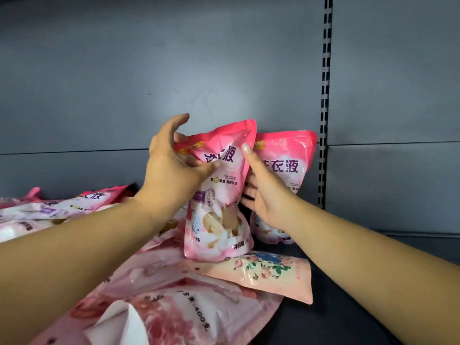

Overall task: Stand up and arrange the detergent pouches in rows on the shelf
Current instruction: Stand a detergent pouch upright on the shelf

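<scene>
Here we hold the upright pouch [219, 195] between both hands, left hand [174, 168] gripping its top, right hand [263, 192] gripping its side, just left of the standing pouch [286, 165] it must line up beside.

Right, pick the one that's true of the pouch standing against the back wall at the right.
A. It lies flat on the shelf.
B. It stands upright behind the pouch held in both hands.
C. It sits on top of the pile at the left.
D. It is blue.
B: the back pouch stands upright by the wall, partly hidden behind the held pouch, which the left hand and right hand grip.
</scene>
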A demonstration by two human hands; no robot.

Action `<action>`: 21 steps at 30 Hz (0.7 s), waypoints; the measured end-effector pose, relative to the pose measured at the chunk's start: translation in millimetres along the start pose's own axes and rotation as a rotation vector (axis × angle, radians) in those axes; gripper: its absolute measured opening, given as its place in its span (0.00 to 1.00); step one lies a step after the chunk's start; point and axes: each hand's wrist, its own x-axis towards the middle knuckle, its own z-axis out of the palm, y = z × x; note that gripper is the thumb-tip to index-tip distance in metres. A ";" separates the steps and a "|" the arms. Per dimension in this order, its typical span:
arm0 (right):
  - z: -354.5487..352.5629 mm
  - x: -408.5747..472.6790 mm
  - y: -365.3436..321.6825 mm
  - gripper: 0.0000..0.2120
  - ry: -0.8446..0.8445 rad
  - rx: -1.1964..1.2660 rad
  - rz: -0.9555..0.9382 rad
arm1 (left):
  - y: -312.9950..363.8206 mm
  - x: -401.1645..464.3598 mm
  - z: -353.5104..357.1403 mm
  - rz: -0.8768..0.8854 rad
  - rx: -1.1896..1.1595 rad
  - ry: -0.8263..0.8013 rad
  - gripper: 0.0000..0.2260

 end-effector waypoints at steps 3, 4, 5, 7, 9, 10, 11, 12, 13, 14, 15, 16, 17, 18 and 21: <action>9.4 10.2 3.7 0.32 -0.023 0.120 0.043 | 4.0 -5.1 -2.1 0.017 -0.062 -0.014 0.31; 12.7 13.0 4.7 0.29 0.018 0.139 0.014 | 5.4 -6.2 -3.7 0.024 -0.087 -0.005 0.30; 16.5 14.6 5.8 0.25 0.062 0.157 -0.018 | 7.2 -7.7 -5.3 0.019 -0.117 0.014 0.30; 21.9 14.6 6.3 0.15 0.129 0.209 -0.078 | 9.8 -10.0 -8.9 -0.041 -0.150 0.066 0.29; 26.5 10.3 3.2 0.10 0.177 0.282 -0.128 | 4.1 -7.3 -11.0 -0.214 -0.116 0.064 0.35; 28.0 9.8 1.6 0.09 0.203 0.301 -0.158 | 2.1 -5.7 -11.6 -0.338 -0.133 -0.002 0.40; 29.7 9.4 -1.0 0.08 0.229 0.306 -0.188 | 2.8 -4.6 -11.4 -0.458 -0.191 -0.107 0.43; 31.1 8.8 -4.1 0.08 0.252 0.300 -0.217 | 6.0 -5.3 -10.6 -0.559 -0.260 -0.235 0.44; 32.0 7.5 -8.3 0.08 0.271 0.298 -0.246 | 10.2 -5.6 -9.6 -0.599 -0.299 -0.328 0.41; 31.6 7.0 -12.9 0.09 0.287 0.296 -0.279 | 15.4 -4.2 -7.2 -0.585 -0.304 -0.360 0.35; 30.2 5.6 -18.8 0.10 0.298 0.292 -0.316 | 20.6 -0.3 -3.9 -0.554 -0.294 -0.334 0.30; 27.9 4.5 -24.6 0.11 0.310 0.287 -0.353 | 26.2 5.4 -0.4 -0.524 -0.299 -0.289 0.25; 24.9 1.8 -30.9 0.11 0.326 0.284 -0.388 | 32.5 11.2 3.1 -0.508 -0.313 -0.245 0.22; 20.6 0.0 -35.9 0.12 0.346 0.275 -0.420 | 38.8 16.8 6.8 -0.495 -0.331 -0.206 0.21; 4.0 -6.3 -45.8 0.14 0.420 0.217 -0.488 | 47.9 29.5 23.8 -0.434 -0.296 -0.172 0.19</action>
